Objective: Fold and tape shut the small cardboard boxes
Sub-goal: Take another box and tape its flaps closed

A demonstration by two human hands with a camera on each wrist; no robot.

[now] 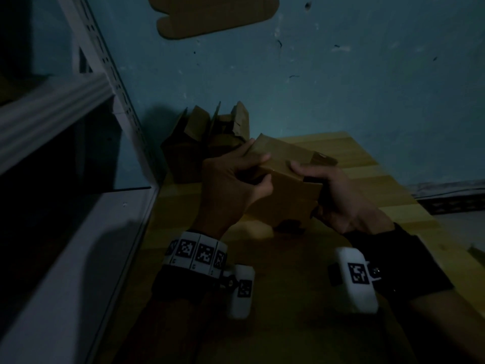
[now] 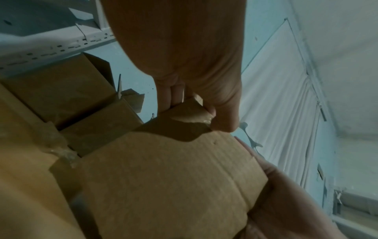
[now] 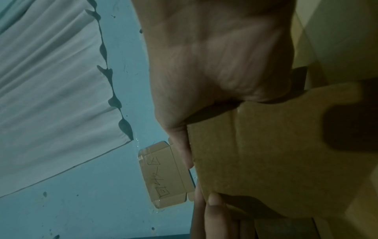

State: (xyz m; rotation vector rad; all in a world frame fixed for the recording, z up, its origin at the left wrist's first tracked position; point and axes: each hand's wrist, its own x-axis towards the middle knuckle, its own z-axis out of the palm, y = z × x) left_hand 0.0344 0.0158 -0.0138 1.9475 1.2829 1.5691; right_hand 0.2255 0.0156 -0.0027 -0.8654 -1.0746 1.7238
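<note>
A small brown cardboard box (image 1: 286, 179) is held above the wooden table (image 1: 367, 179) between both hands. My left hand (image 1: 236, 177) grips its left side, fingers on top and thumb on the near face. My right hand (image 1: 333, 195) holds the right side, thumb lying on the top edge. In the left wrist view the fingers (image 2: 174, 95) and thumb pinch a corner of the box (image 2: 174, 177). The right wrist view shows the palm against the box (image 3: 276, 153), with left fingertips (image 3: 214, 202) touching its lower edge.
Several folded cardboard boxes (image 1: 204, 143) with open flaps stand at the table's far left corner by the blue wall. A grey metal shelf rack (image 1: 78, 122) stands at left. A flat cardboard piece (image 1: 212, 17) with handwriting is taped on the wall above.
</note>
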